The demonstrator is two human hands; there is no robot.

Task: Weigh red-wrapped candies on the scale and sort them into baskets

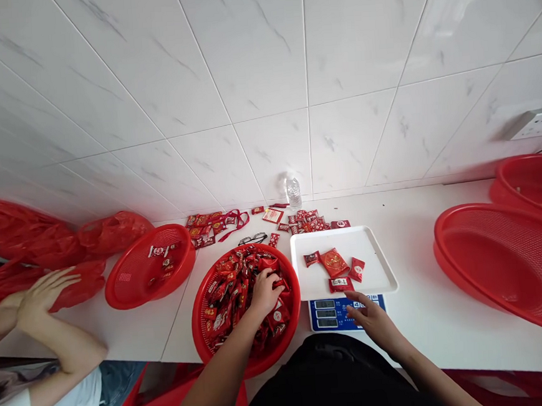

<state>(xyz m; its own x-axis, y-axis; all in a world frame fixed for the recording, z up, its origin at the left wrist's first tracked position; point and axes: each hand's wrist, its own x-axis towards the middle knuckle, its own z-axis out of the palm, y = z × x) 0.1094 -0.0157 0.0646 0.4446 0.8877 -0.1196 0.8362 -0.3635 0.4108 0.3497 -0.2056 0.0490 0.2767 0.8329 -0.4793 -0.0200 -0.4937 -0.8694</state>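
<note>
My left hand (pixel 265 292) is inside a red plastic basket (pixel 198 324) heaped with small red wrapped packets (pixel 232 300). Its fingers curl round a red packet at the basket's right side. My right hand (pixel 373 321) hovers over the blue keypad of a digital scale (pixel 327 314), fingers loosely bent and apart, holding nothing. On the scale rests a white tray (pixel 373 251). Lying in it are a larger red packet (pixel 334 262) and three smaller ones, including one with a white label (pixel 341 284) near the front rim.
Loose red packets (pixel 307 222), eyeglasses (pixel 254 239) and a clear bottle (pixel 293 190) lie or stand towards the tiled wall. Red baskets (pixel 491 261) are at right; another basket (pixel 139 282) at left holds a few pieces. Farther left are red plastic bags (pixel 114 231) and another person's hands (pixel 44 296).
</note>
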